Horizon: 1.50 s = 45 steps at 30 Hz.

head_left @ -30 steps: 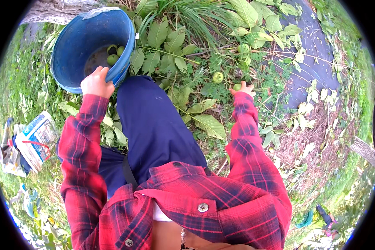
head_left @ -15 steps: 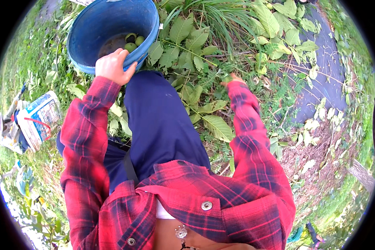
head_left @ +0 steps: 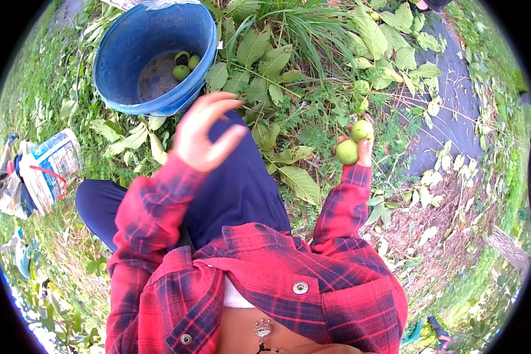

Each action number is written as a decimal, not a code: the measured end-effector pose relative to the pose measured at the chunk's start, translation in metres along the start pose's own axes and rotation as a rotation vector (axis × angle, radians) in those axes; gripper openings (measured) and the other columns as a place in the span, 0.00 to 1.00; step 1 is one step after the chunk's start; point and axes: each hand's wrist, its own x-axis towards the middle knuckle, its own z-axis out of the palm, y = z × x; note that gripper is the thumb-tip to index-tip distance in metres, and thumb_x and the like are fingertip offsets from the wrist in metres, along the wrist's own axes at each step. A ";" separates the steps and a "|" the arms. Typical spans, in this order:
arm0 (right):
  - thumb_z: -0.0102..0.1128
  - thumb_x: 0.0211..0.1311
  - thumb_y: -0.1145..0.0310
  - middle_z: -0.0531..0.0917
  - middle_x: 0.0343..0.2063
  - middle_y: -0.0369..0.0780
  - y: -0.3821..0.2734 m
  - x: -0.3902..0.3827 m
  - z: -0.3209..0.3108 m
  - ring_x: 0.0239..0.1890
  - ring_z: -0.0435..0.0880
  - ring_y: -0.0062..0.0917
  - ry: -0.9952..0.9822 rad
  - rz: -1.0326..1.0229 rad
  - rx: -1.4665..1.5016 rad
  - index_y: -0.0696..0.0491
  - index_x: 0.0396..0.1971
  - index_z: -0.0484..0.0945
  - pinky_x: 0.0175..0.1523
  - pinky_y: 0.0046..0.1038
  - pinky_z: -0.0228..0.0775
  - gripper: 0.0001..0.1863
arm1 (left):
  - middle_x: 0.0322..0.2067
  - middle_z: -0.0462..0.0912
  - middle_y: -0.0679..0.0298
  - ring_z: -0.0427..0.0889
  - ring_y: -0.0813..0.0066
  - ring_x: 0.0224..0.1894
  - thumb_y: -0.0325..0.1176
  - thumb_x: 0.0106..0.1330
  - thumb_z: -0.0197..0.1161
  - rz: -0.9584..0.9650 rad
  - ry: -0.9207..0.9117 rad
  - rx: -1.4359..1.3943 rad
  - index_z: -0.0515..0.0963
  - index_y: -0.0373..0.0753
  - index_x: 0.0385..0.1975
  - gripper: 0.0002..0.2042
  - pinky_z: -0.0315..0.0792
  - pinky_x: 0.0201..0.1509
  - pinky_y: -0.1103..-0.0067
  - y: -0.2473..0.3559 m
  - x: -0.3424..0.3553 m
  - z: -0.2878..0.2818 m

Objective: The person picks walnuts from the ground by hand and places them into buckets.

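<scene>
Head view: two green fruits are in the right hand [head_left: 365,154], well apart from the bucket [head_left: 121,56].
Near fruit [head_left: 346,152]: against the fingers, on the hand's left side.
Far fruit [head_left: 363,130]: just beyond and slightly right of the near one, by the fingertips; the two look to be touching.
Right hand: partly closed about both fruits, its fingers largely hidden behind them.
Left hand [head_left: 202,138]: open, thumb apart from the fingers, holding nothing, over the trousers [head_left: 236,189] and near the bucket's rim; blurred.
Bucket: blue, mouth showing, beyond the left hand; three fruits [head_left: 181,72] lie together inside, one blotched dark.
Ground fruit [head_left: 361,87]: green, among leaves beyond the right hand, apart from it.
Sheet [head_left: 451,103]: dark, on the ground right of the right hand.
Pail [head_left: 41,183]: white and blue, red handle, far left.
</scene>
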 end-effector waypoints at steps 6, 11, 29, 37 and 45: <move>0.62 0.35 0.70 0.73 0.32 0.36 -0.028 0.005 0.140 0.31 0.73 0.17 -0.668 0.081 -0.830 0.52 0.41 0.68 0.37 0.19 0.65 0.26 | 0.25 0.72 0.57 0.74 0.71 0.22 0.38 0.53 0.54 -0.758 -0.195 -1.136 0.67 0.32 0.33 0.15 0.69 0.17 0.80 -0.017 0.020 0.064; 0.57 0.37 0.65 0.77 0.21 0.39 -0.047 0.103 -0.057 0.25 0.76 0.25 0.542 -0.060 -1.428 0.52 0.22 0.75 0.32 0.23 0.67 0.09 | 0.19 0.70 0.56 0.71 0.69 0.19 0.36 0.53 0.50 -0.760 -0.235 -1.354 0.66 0.35 0.21 0.10 0.64 0.12 0.82 -0.049 -0.014 0.026; 0.58 0.38 0.76 0.70 0.37 0.40 -0.035 0.110 -0.073 0.38 0.70 0.27 0.279 -0.139 -0.507 0.50 0.40 0.67 0.41 0.27 0.66 0.23 | 0.18 0.70 0.59 0.73 0.66 0.22 0.39 0.51 0.48 -1.068 0.431 -0.952 0.68 0.37 0.23 0.11 0.63 0.12 0.82 -0.056 -0.122 -0.101; 0.58 0.39 0.58 0.59 0.47 0.41 -0.036 0.210 -0.017 0.36 0.73 0.37 0.494 -0.029 -1.959 0.36 0.33 0.71 0.39 0.36 0.64 0.16 | 0.19 0.71 0.57 0.72 0.67 0.19 0.38 0.51 0.49 -1.077 0.423 -0.826 0.68 0.34 0.22 0.11 0.62 0.11 0.81 -0.052 -0.142 -0.124; 0.56 0.38 0.52 0.60 0.45 0.49 0.008 0.257 -0.017 0.39 0.72 0.32 0.708 0.361 -2.304 0.44 0.44 0.65 0.39 0.34 0.66 0.28 | 0.16 0.70 0.57 0.71 0.68 0.16 0.38 0.52 0.48 -1.120 0.573 -0.813 0.68 0.34 0.21 0.12 0.58 0.09 0.83 -0.029 -0.177 -0.128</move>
